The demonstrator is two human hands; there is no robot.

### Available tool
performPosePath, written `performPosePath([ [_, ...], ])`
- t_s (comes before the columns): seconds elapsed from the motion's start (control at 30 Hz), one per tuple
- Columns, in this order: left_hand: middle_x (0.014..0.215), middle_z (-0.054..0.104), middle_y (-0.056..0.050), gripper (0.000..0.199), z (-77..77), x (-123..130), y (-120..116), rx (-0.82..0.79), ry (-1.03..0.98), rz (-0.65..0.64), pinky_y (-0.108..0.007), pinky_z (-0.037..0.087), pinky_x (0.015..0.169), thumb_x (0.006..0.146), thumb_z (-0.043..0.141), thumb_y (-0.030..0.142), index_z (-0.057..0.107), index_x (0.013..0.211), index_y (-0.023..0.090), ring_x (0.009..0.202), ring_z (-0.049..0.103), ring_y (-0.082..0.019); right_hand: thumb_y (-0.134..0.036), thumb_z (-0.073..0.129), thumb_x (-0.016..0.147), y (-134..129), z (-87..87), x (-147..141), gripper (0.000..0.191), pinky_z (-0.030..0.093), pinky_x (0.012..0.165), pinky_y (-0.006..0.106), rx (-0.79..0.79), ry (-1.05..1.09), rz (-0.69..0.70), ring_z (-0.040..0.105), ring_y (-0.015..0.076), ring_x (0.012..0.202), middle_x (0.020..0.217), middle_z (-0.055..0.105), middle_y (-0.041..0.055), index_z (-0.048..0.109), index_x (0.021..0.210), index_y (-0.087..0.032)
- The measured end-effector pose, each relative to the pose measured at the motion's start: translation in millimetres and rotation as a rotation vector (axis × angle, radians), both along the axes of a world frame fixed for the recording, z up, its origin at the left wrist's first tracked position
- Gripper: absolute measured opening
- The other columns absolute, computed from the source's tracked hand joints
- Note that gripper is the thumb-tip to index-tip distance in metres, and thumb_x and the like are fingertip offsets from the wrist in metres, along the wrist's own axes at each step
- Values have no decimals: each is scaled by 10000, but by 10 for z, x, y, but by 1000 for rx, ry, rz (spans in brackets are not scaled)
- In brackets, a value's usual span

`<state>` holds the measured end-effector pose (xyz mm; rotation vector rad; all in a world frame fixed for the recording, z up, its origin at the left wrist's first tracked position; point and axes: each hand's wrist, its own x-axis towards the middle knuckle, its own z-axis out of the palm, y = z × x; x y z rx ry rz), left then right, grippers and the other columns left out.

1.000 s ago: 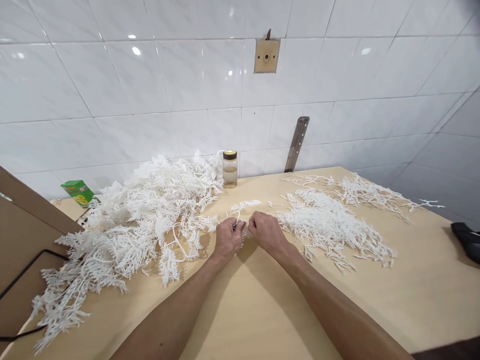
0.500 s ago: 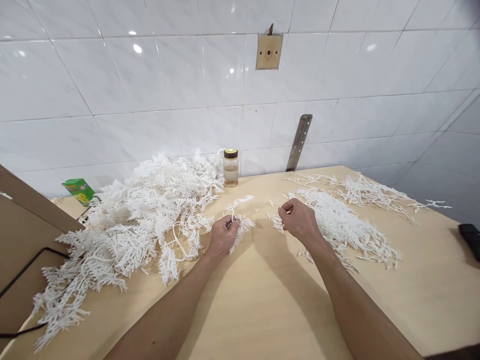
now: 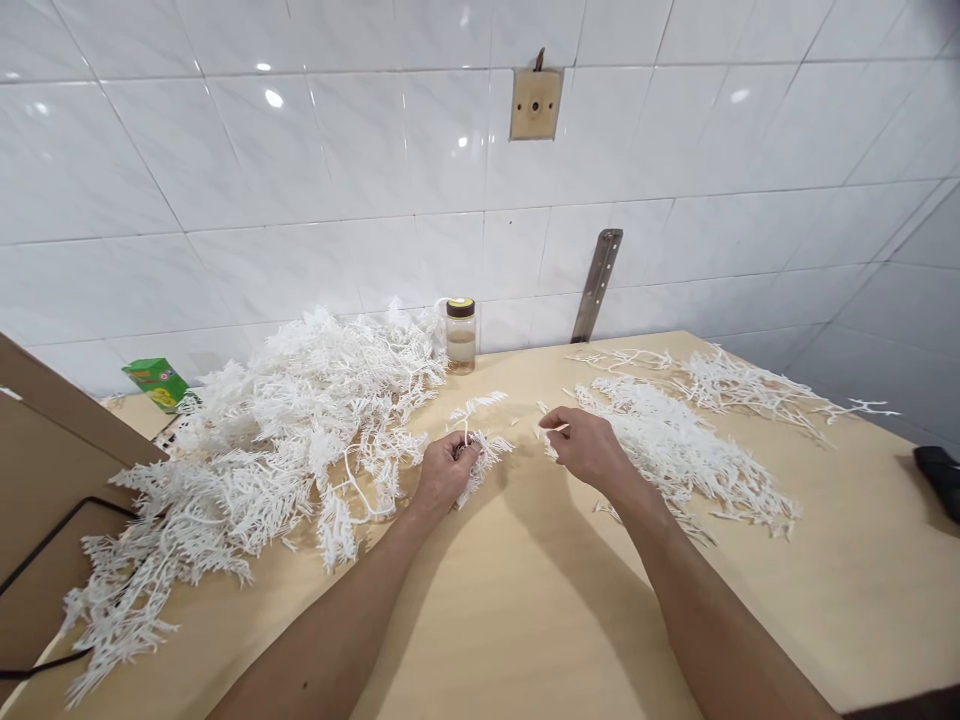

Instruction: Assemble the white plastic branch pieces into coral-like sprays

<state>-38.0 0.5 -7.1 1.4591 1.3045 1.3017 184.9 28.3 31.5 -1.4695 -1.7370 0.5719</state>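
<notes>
My left hand (image 3: 448, 470) is closed around a white plastic branch (image 3: 480, 402), whose feathery twigs stick out above and to the right of the fingers. My right hand (image 3: 581, 443) hovers over the table to the right of it, thumb and forefinger a little apart, with nothing visible between them. Small loose white pieces lie beneath and beside its fingertips. A heap of snipped-off white sprigs (image 3: 690, 455) spreads just right of my right hand. To the left of my left hand rises a big tangled pile of white branches (image 3: 300, 420).
Bare stripped stems (image 3: 739, 385) lie at the back right. A lidded jar of liquid (image 3: 460, 340) stands by the tiled wall, near a metal strip (image 3: 598, 285). A green box (image 3: 157, 383) is at the left, a black object (image 3: 937, 480) at the right edge of the table (image 3: 510, 640).
My right hand has moved left, toward my left hand, and its thumb and forefinger have parted. My left hand stays in place with the branch.
</notes>
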Motion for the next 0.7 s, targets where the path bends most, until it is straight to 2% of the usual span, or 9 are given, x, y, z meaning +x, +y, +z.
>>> performPosePath([
  [0.07, 580, 452, 35, 252, -15, 4, 7, -3, -3, -13, -218, 298, 523, 766, 599, 395, 630, 725, 148, 543, 385, -94, -167, 572, 778, -5, -9, -28, 136, 528, 744, 341, 117, -156, -95, 637, 167, 687, 908, 693, 86, 691, 843, -172],
  [0.1, 574, 449, 35, 257, -21, 6, 11, -4, -2, -15, -217, 296, 518, 770, 599, 396, 635, 724, 146, 539, 382, -94, -174, 556, 798, -23, -7, -75, 155, 520, 771, 341, 156, -164, -93, 640, 169, 701, 906, 699, 81, 695, 866, -176],
  [0.23, 566, 457, 31, 282, -32, 11, 20, -11, 13, -1, -214, 305, 509, 776, 610, 411, 632, 687, 145, 540, 385, -96, -265, 555, 860, -148, -16, -410, 154, 516, 723, 287, 206, -15, 97, 648, 163, 719, 840, 719, 40, 691, 889, -199],
  [0.33, 564, 460, 30, 309, -25, 14, 21, -11, 20, 3, -213, 303, 504, 774, 614, 443, 636, 690, 147, 537, 380, -97, -270, 582, 856, -205, -84, -619, 130, 509, 713, 281, 213, -21, 163, 644, 157, 725, 859, 717, 44, 684, 873, -191],
  [0.53, 565, 454, 25, 324, 26, 32, -10, 38, 101, -43, -216, 311, 523, 801, 568, 436, 614, 648, 154, 558, 384, -105, -243, 579, 849, -188, -170, -688, 144, 521, 747, 300, 140, -6, 138, 669, 166, 759, 899, 729, 56, 703, 905, -195],
  [0.7, 557, 484, 21, 250, 46, 48, -37, 76, 162, -50, -221, 322, 532, 809, 520, 309, 608, 633, 155, 552, 416, -109, -261, 574, 819, -216, -104, -687, 116, 520, 618, 267, -34, 83, 136, 662, 160, 646, 729, 712, 5, 679, 806, -214],
])
